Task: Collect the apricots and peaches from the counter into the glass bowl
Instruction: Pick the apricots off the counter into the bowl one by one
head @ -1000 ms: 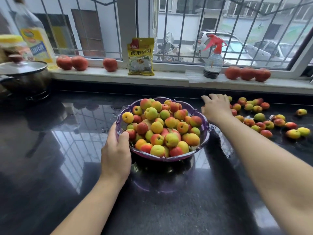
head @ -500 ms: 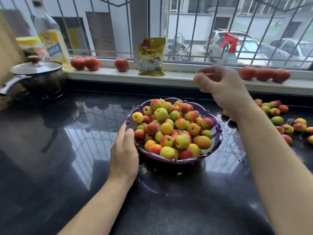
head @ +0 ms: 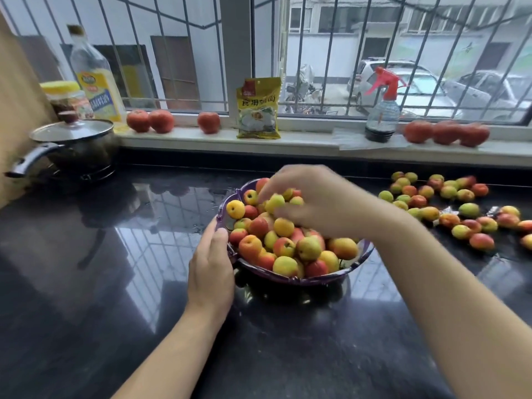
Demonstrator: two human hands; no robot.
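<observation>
Release is the step: right hand [head: 322, 203], fingers curled on a yellow-green apricot [head: 275, 203], should lower it gently onto the heaped purple-rimmed glass bowl [head: 302, 279]; left hand [head: 211, 264] grips the nine o'clock rim.

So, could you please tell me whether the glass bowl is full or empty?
Full: the glass bowl is heaped with fruit above its rim.
</observation>
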